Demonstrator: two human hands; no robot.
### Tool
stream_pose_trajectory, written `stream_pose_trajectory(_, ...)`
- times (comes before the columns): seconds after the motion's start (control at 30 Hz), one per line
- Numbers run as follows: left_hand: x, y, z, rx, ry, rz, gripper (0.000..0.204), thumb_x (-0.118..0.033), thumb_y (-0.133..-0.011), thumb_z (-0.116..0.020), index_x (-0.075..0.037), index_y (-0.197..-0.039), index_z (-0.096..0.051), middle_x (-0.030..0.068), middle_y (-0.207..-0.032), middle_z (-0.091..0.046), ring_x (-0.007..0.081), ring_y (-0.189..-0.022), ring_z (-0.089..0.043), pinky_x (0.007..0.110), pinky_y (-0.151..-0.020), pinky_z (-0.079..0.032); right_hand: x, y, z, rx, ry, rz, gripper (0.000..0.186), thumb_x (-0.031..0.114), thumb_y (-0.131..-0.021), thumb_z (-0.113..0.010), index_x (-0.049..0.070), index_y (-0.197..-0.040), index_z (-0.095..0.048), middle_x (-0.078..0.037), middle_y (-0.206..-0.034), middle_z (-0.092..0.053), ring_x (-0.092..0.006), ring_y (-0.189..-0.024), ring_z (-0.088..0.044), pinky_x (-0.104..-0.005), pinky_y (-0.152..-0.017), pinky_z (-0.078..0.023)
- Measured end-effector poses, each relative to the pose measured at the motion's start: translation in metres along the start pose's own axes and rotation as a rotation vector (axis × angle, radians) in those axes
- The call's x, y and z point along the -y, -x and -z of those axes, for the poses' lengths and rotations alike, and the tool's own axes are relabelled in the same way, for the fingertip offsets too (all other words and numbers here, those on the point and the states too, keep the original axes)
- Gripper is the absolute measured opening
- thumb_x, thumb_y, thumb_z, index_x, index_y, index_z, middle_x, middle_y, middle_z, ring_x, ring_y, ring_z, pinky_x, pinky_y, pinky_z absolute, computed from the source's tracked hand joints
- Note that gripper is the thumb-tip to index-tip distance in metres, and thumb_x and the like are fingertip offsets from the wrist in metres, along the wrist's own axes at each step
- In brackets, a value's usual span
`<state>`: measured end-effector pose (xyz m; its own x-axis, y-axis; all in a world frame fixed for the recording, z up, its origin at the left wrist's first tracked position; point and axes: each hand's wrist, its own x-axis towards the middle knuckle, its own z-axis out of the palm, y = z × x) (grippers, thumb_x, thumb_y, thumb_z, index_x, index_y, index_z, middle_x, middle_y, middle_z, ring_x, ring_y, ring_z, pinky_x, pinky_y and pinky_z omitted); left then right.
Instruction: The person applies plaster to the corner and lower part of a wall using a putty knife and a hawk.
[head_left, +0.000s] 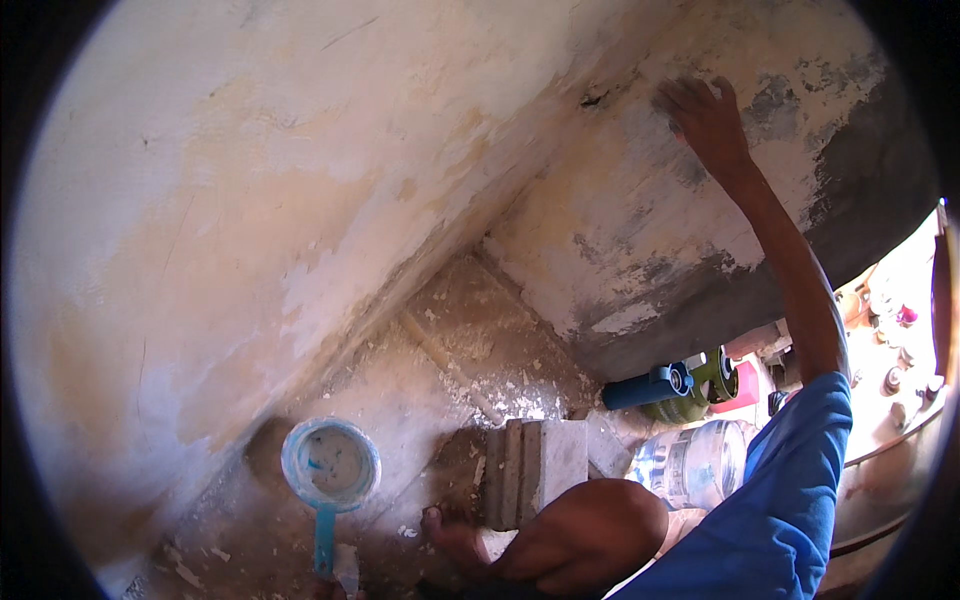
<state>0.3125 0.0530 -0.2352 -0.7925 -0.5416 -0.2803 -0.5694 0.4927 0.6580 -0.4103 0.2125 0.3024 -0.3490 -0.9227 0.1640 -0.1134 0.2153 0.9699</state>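
Observation:
My right arm, in a blue sleeve, reaches up to the patchy plastered wall (640, 180). My right hand (705, 125) lies against its upper part with fingers spread, and no tool shows in it. At the lower edge only a few dark fingertips of my left hand (335, 590) show, closed at the handle end of a light-blue dipper (324, 535). Whitish paste coats the dipper's inside. Beside the handle is a small pale flat blade (346, 568), perhaps a putty knife; whether my left hand also grips it is hidden.
A pale smooth wall (230, 200) rises at left. Concrete blocks (550, 460) stand near my bent knee (610, 520). Right of them lie a clear water jug (690, 465), a blue cylinder (640, 388) and a green gas tank (705, 390). White flakes litter the floor (430, 390).

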Motion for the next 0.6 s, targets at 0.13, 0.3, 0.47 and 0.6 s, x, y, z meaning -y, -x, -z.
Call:
stream_pose_trajectory(0.13, 0.002, 0.001, -0.001, -0.002, -0.006, -0.007, 0.048, -0.035, -0.094, -0.053, -0.002, -0.129, -0.051, 0.0193, -0.121, -0.054, 0.0281, -0.104, -0.052, 0.041, -0.09, -0.039, -0.008, -0.029, -0.013, -0.178, 0.032, 0.009, 0.052, 0.027, -0.072, -0.073, 0.021, -0.121, -0.059, 0.005, -0.125, -0.056, -0.0183, -0.12, -0.047, -0.0491, -0.1, -0.036)
stream_pose_trajectory(0.3, 0.006, 0.002, -0.001, -0.015, -0.022, -0.009, 0.049, -0.035, -0.094, -0.053, -0.002, -0.129, -0.051, 0.0194, -0.122, -0.054, 0.029, -0.105, -0.051, 0.042, -0.092, -0.038, -0.006, -0.034, -0.02, -0.163, 0.064, 0.001, 0.043, 0.024, -0.071, -0.073, 0.02, -0.112, -0.064, 0.005, -0.117, -0.06, -0.0176, -0.118, -0.048, -0.049, -0.102, -0.035)
stream_pose_trajectory(0.47, 0.005, 0.002, -0.002, -0.026, -0.014, 0.0, 0.049, -0.035, -0.094, -0.053, -0.002, -0.13, -0.05, 0.0195, -0.123, -0.053, 0.0299, -0.107, -0.051, 0.042, -0.093, -0.037, -0.003, -0.045, 0.014, 0.147, 0.135, 0.018, 0.036, 0.024, -0.071, -0.07, 0.017, -0.106, -0.064, 0.002, -0.11, -0.06, -0.0194, -0.115, -0.048, -0.0515, -0.103, -0.032)
stream_pose_trajectory(0.6, 0.004, 0.003, -0.002, -0.019, -0.012, -0.004, 0.049, -0.035, -0.093, -0.053, -0.002, -0.13, -0.05, 0.0195, -0.124, -0.053, 0.0306, -0.109, -0.05, 0.043, -0.094, -0.037, -0.006, -0.033, 0.019, 0.057, -0.022, -0.05, 0.037, 0.021, -0.07, -0.073, 0.019, -0.107, -0.067, 0.006, -0.113, -0.063, -0.0162, -0.116, -0.049, -0.0475, -0.104, -0.033)
